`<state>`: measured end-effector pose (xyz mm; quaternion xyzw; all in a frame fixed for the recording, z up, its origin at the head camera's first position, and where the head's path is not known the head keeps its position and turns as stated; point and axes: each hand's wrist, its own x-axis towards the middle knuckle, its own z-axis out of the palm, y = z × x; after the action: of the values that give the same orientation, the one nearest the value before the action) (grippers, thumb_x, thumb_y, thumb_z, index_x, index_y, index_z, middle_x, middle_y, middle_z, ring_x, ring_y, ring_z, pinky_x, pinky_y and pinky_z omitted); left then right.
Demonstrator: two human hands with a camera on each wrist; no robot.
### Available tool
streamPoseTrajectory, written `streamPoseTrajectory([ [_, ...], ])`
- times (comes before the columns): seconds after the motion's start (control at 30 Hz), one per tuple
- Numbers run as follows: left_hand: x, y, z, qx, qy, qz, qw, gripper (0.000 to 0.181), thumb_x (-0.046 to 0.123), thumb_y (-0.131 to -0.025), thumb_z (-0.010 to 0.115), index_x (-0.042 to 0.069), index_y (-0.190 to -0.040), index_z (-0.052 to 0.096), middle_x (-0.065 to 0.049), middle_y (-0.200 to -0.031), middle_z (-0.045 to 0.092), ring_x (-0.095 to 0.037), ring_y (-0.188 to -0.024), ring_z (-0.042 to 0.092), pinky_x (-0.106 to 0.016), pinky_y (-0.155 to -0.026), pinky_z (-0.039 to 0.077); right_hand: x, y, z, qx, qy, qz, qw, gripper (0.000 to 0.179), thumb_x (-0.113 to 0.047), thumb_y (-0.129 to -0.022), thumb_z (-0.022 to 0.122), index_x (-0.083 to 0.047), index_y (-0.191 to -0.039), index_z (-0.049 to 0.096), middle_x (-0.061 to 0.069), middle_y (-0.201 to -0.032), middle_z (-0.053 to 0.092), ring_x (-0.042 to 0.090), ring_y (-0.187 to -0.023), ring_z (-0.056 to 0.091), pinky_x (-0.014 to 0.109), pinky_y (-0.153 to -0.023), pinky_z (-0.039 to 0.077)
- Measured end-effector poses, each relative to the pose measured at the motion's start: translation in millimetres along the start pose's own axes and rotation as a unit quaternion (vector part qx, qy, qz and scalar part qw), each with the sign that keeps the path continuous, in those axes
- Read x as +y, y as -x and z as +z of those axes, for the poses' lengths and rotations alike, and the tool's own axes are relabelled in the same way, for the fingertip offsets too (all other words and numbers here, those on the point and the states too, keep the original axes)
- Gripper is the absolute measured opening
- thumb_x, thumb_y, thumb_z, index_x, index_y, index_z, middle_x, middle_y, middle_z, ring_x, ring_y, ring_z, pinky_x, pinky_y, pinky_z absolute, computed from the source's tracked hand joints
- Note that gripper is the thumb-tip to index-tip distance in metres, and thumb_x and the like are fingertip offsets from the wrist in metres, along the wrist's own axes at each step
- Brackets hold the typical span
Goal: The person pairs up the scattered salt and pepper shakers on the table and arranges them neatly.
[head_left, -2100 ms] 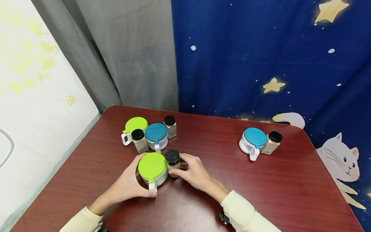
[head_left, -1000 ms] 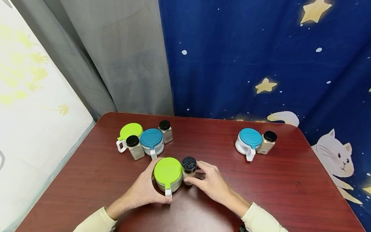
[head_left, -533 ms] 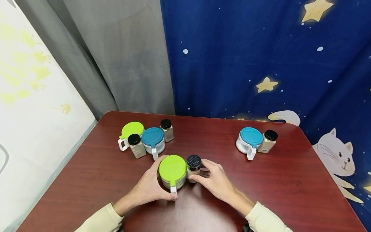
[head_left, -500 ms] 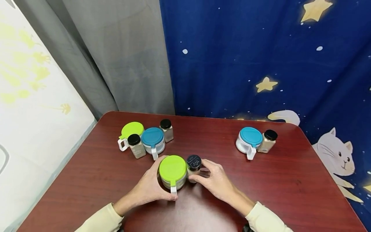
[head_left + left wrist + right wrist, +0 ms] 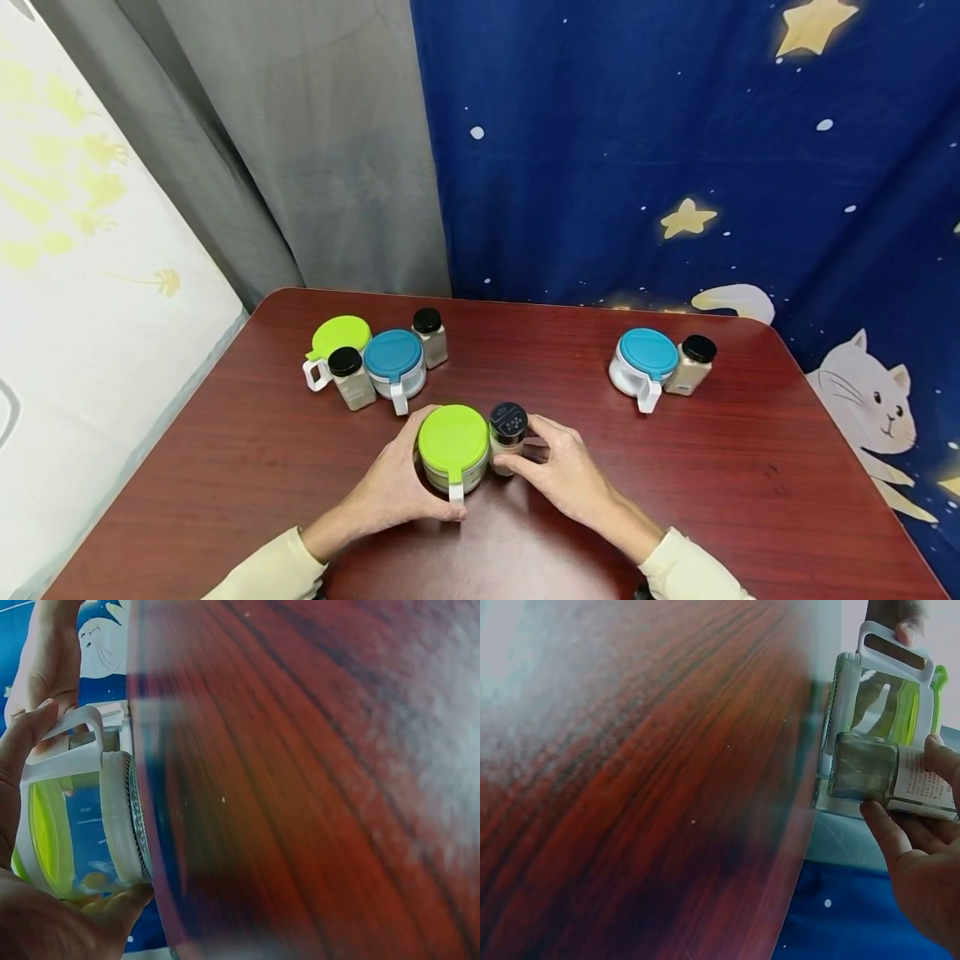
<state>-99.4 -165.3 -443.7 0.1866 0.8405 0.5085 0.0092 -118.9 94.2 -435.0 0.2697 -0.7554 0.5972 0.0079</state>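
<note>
My left hand (image 5: pixel 397 479) curves round a clear seasoning jar with a lime-green lid (image 5: pixel 453 439), its thumb at the white handle. In the left wrist view the same green-lidded jar (image 5: pixel 86 825) shows its clear body and the white handle (image 5: pixel 79 742) beside the thumb. Right beside it, my right hand (image 5: pixel 562 467) pinches a small spice bottle (image 5: pixel 508 425) with a black sifter top, thumb in front and fingers behind. From the right wrist, the bottle (image 5: pixel 866 769) is square, clear and printed with a label, and it overlaps the green-lidded jar.
At the back left of the brown table (image 5: pixel 675 500) stand another green-lidded jar (image 5: pixel 341 335), a blue-lidded jar (image 5: pixel 393 358) and two black-capped bottles, one in front (image 5: pixel 352 379), one behind (image 5: pixel 431 337). Another blue-lidded jar (image 5: pixel 647 362) and black-capped bottle (image 5: pixel 692 365) stand back right.
Both hands have moved to the right across the table with the green-lidded jar and the spice bottle, away from the back-left group. In the last half second they shift only slightly.
</note>
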Motion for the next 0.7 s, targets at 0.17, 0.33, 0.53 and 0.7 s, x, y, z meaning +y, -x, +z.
streamPoseTrajectory([
  [0.17,-0.4,0.8,1.3,-0.003,0.005,-0.013,0.9999,0.117,0.029,-0.054,0.103,0.027,-0.149,0.035,0.013,-0.132,0.056,-0.01,-0.118,0.057,-0.043,-0.104,0.044,1.9,1.5,0.4,0.0,0.004,0.002,1.0,0.037,-0.009,-0.087,0.081,-0.006,-0.121,0.067,0.005,-0.108,0.069,0.023,-0.096,0.072,0.033,-0.084,0.057],
  [0.33,-0.2,1.1,1.6,-0.001,0.002,-0.017,0.9999,0.117,0.029,-0.053,0.103,0.027,-0.149,0.035,0.013,-0.131,0.056,-0.01,-0.117,0.057,-0.044,-0.104,0.045,1.8,1.5,0.1,0.002,0.009,-0.003,1.0,0.037,-0.01,-0.087,0.082,-0.007,-0.121,0.068,0.005,-0.107,0.068,0.023,-0.096,0.072,0.033,-0.083,0.057],
  [0.53,0.4,0.7,2.0,-0.002,0.001,-0.021,0.9998,0.116,0.029,-0.054,0.103,0.027,-0.149,0.035,0.013,-0.131,0.056,-0.009,-0.117,0.057,-0.044,-0.103,0.045,2.4,1.0,-0.4,0.005,0.01,0.006,0.9999,0.037,-0.011,-0.086,0.083,-0.007,-0.12,0.068,0.005,-0.107,0.068,0.022,-0.094,0.072,0.032,-0.082,0.057],
  [0.7,2.1,-1.8,4.0,0.0,-0.009,-0.014,0.9999,0.118,0.03,-0.052,0.104,0.027,-0.149,0.036,0.014,-0.131,0.057,-0.008,-0.117,0.057,-0.044,-0.103,0.045,2.8,3.0,-3.8,0.011,0.009,0.006,0.9999,0.037,-0.01,-0.085,0.083,-0.007,-0.119,0.069,0.004,-0.105,0.069,0.021,-0.092,0.073,0.032,-0.081,0.057],
])
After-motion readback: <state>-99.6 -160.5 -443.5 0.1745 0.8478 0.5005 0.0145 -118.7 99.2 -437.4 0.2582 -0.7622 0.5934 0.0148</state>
